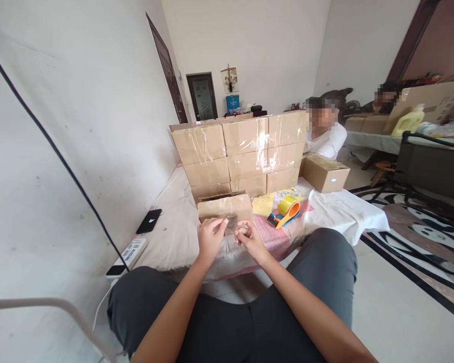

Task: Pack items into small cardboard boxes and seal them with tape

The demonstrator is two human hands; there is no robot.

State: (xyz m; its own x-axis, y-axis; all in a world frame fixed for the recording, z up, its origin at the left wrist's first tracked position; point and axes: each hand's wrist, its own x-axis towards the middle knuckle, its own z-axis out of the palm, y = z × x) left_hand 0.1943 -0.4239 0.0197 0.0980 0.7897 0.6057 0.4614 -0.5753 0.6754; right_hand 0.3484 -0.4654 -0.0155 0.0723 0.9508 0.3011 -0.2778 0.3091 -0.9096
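In front of a small cardboard box (227, 203) on the cloth-covered table, my two hands are held close together. My left hand (211, 236) is closed in a pinch, thumb against fingers. My right hand (250, 238) has its fingers curled and pressed together at about the same height. A thin, dark, see-through patch (232, 222) shows between the fingertips; what it is cannot be made out. To the right of the box lies a tape dispenser (285, 212) with an orange handle and a yellow roll.
A wall of stacked, taped cardboard boxes (245, 151) rises behind the small box. Another box (326, 173) stands at the right, near a person in white (327, 138). A phone (149, 221) and a power strip (134, 252) lie at the left edge. A second person sits farther back.
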